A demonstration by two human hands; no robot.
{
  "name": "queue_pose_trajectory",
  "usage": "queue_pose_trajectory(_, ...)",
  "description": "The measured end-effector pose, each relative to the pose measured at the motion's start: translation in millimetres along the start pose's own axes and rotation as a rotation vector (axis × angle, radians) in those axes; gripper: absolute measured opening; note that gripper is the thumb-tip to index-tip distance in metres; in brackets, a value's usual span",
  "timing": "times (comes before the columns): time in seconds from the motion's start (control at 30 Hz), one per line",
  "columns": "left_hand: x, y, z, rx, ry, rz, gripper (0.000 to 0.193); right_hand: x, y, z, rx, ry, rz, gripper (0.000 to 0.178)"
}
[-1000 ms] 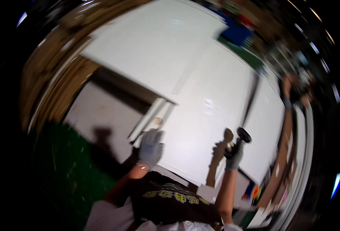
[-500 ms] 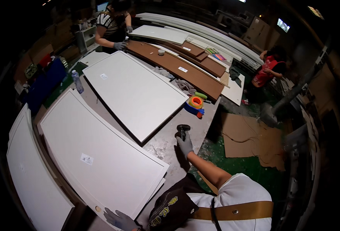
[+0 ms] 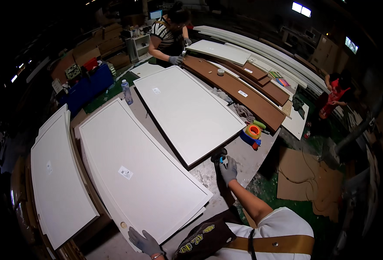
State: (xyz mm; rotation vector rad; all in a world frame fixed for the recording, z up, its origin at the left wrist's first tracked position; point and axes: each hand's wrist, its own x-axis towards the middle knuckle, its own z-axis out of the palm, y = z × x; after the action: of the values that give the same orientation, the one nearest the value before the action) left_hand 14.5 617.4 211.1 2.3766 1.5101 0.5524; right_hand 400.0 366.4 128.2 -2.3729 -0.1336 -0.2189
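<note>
My right hand (image 3: 229,169), in a grey glove, grips a black hand tool (image 3: 219,154) with a bit of blue on it. The kind is too dark to tell. It is over the bench, next to the near right edge of a white panel (image 3: 187,115) with a small label. My gloved left hand (image 3: 145,242) rests with fingers spread on the near end of another white panel (image 3: 143,186), beside a round hole (image 3: 123,225) in it. This panel lies on at least one more and carries a label.
More white panels (image 3: 61,169) are stacked at left. A bottle (image 3: 127,92) stands behind them. Tape rolls (image 3: 253,131), rags (image 3: 243,112) and brown boards (image 3: 226,82) lie beyond. One co-worker (image 3: 169,37) bends over the boards; another person (image 3: 334,97) is at far right. Cardboard (image 3: 297,173) covers some floor.
My view has swung, shifting the scene right and down. My right hand has brought the black tool left, closer to the middle panel's edge. My left hand stays on its panel.
</note>
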Motion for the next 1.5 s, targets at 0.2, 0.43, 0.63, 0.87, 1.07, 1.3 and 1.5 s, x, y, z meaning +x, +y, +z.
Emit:
queue_pose_trajectory(0.2,-1,3,-13,0.065,-0.067,-0.012,0.053,-40,-98,-29,0.185,-0.333,-0.201,0.060)
queue_pose_trajectory(0.43,-4,31,-41,0.034,0.010,0.096,0.048,-76,-120,-31,0.000,-0.749,-0.065,0.067)
queue_pose_trajectory(0.63,-6,-15,-7,-0.017,0.088,0.179,0.052,-71,-134,-37,-0.010,-0.791,-0.078,0.062)
queue_pose_trajectory(0.87,0,-83,22,0.484,-0.115,0.457,0.044,-73,-123,-29,0.017,-0.818,-0.054,0.063)
queue_pose_trajectory(1.07,0,-20,-14,0.243,-0.131,0.233,0.045,-74,-124,-30,0.042,-0.816,-0.040,0.062)
queue_pose_trajectory(1.3,-5,-1,-8,0.068,0.267,0.215,0.050,-73,-127,-33,0.035,-0.813,-0.044,0.063)
queue_pose_trajectory(1.5,-5,10,-24,0.050,0.070,0.135,0.046,-74,-119,-23,0.042,-0.786,-0.060,0.062)
